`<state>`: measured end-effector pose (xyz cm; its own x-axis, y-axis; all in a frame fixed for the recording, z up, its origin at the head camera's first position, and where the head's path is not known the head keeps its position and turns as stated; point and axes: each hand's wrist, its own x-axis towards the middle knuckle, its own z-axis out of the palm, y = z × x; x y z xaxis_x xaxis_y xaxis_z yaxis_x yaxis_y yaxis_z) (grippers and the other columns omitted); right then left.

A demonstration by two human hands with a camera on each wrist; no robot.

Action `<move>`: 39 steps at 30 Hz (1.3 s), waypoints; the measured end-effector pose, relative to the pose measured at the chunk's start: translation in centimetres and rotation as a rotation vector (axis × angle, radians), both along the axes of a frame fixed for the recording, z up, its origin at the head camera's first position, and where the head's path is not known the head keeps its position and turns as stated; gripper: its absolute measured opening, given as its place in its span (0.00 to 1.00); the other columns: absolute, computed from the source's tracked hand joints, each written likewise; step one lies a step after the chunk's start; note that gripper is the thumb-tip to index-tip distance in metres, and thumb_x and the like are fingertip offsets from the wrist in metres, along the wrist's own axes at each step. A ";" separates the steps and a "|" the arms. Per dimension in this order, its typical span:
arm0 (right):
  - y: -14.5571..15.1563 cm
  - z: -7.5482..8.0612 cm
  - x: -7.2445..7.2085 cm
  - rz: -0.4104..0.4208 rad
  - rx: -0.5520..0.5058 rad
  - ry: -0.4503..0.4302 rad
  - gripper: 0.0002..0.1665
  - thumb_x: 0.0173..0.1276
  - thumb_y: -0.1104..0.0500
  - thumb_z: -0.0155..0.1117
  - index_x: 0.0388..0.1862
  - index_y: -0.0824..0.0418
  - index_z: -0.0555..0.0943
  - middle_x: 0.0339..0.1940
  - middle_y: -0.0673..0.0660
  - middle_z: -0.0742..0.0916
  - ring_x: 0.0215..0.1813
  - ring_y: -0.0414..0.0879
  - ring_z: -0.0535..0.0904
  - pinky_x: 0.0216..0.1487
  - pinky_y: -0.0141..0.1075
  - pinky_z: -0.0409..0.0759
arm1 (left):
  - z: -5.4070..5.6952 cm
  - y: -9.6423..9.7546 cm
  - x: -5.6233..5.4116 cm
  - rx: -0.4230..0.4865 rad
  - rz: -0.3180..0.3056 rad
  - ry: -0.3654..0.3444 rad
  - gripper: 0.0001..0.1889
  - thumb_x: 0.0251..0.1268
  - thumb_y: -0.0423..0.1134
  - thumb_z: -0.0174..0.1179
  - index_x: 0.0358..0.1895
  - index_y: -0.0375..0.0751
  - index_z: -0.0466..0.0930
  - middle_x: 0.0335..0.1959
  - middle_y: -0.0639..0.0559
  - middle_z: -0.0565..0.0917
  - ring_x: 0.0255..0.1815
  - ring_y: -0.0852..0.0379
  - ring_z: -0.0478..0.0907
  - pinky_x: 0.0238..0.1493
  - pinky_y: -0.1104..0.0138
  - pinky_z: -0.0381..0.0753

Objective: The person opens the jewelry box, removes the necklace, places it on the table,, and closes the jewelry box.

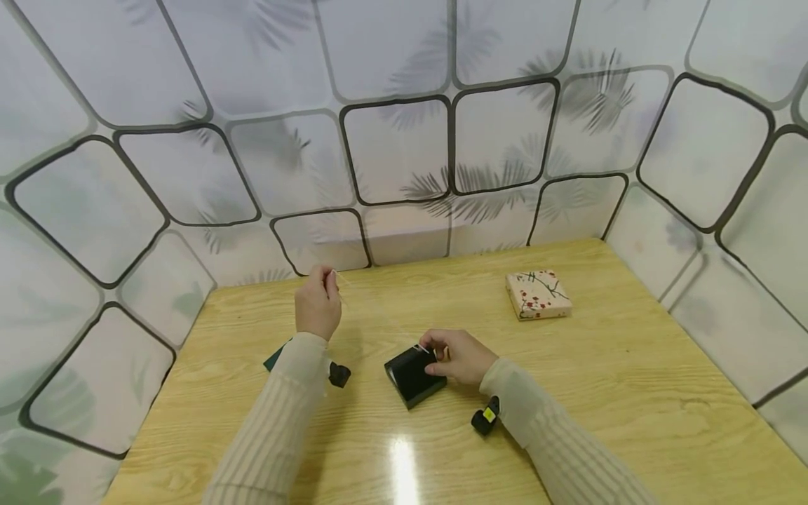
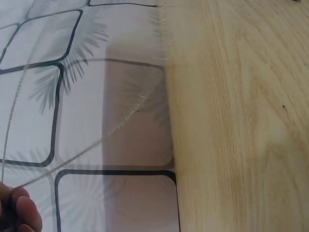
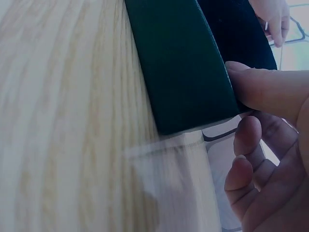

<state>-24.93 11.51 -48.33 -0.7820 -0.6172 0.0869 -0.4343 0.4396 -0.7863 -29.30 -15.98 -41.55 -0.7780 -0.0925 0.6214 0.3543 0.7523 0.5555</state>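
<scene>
1. A dark green box rests on the worktop.
2. The right hand pinches its far edge.
3. A dark green piece lies partly behind the left sleeve.
4. The raised left hand pinches a thin chain.
5. Beyond, rightward, sits a floral box.

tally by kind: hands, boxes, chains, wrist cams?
Hands: 2 (left hand, right hand)
Boxes: 2 (dark box, floral box)
Chains: 1 (thin chain)
Wrist cams: 2 (left cam, right cam)
Total: 7 (partly hidden green piece, kind unclear, not counted)
</scene>
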 end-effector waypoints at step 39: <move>0.1 -0.2 -0.2 -0.001 0.012 -0.080 0.17 0.65 0.53 0.68 0.47 0.53 0.71 0.20 0.45 0.80 0.23 0.38 0.71 0.27 0.32 0.71 | 5.4 8.2 0.8 0.421 -0.497 0.063 0.09 0.76 0.34 0.46 0.41 0.31 0.74 0.29 0.40 0.80 0.22 0.50 0.82 0.25 0.67 0.83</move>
<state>-25.13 11.63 -48.53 -0.7865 -0.6173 0.0166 -0.3699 0.4494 -0.8131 -28.54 -7.82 -36.16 -0.7542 0.0235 0.6562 0.6450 0.2135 0.7337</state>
